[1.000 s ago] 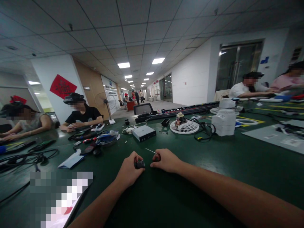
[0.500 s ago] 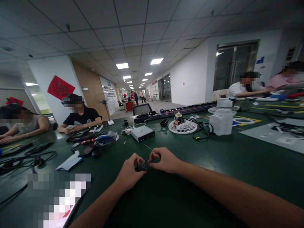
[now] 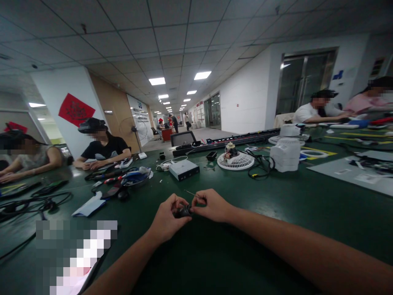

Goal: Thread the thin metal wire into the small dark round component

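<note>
My left hand (image 3: 170, 217) is closed around a small dark cylindrical part (image 3: 185, 211), its open-looking end turned to the right. Close beside it, my right hand (image 3: 211, 206) grips a thin metal rod (image 3: 190, 192), perhaps a screwdriver shaft, that sticks out up and to the left. The right fingertips meet the rim of the dark part; whether they also pinch something small there I cannot make out. Both hands are above the green table (image 3: 215, 254).
Beyond my hands lie a silver disc drive (image 3: 184, 169), a white fan grille with a motor (image 3: 236, 161), a white plastic housing (image 3: 285, 155) and black cables (image 3: 264, 168). Tools in a bowl (image 3: 136, 178) and a folded paper (image 3: 89, 204) are left. Several people sit around.
The right fingertips have come up against the dark part, closing the small gap between my hands. The dark part has turned its end more toward the right hand.
</note>
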Tool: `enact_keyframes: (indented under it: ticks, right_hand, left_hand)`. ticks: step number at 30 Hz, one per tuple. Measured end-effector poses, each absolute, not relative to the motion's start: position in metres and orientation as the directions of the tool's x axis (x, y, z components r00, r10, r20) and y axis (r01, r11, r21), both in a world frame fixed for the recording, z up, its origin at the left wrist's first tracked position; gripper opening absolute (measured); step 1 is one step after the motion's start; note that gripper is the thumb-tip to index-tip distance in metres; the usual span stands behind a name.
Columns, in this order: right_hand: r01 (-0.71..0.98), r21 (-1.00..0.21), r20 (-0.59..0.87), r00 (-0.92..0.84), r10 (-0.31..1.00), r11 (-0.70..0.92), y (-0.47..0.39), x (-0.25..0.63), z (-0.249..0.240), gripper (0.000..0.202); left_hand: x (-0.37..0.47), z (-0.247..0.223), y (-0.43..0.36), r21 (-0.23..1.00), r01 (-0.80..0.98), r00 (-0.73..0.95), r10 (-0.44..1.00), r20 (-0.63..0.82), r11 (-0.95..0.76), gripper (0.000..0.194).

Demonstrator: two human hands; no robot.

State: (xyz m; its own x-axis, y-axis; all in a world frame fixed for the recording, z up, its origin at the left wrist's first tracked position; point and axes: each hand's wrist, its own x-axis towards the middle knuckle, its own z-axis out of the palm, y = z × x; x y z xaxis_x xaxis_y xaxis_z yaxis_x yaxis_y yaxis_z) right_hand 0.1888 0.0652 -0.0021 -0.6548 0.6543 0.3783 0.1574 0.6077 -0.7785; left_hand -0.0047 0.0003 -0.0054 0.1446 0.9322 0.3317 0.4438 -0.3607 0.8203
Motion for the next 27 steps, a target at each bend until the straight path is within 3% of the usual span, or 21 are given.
enact_keyframes:
  ticks: [6,16,23,27]
  right_hand:
    - [0.266,-0.785,0.299,-0.629,0.718,0.560,0.0646,0.1872,-0.0002,0.040]
    - [0.303,-0.794,0.266,-0.606,0.750,0.527,0.0622,0.1859,0.0005,0.040]
    - [0.413,-0.685,0.292,-0.599,0.745,0.600,0.0595,0.1850,0.0035,0.032]
    - [0.436,-0.769,0.171,-0.564,0.808,0.467,0.0620,0.1847,0.0019,0.030]
  left_hand:
    - [-0.0028,-0.0001,-0.0044,0.811,0.466,0.164,0.936,0.313,-0.353,0.037]
    - [-0.0004,0.0009,-0.0045,0.783,0.531,0.140,0.945,0.295,-0.323,0.034]
    - [0.0003,0.0028,-0.0062,0.773,0.526,0.184,0.935,0.303,-0.354,0.035]
    - [0.0008,0.0036,-0.0064,0.777,0.511,0.191,0.929,0.316,-0.369,0.035]
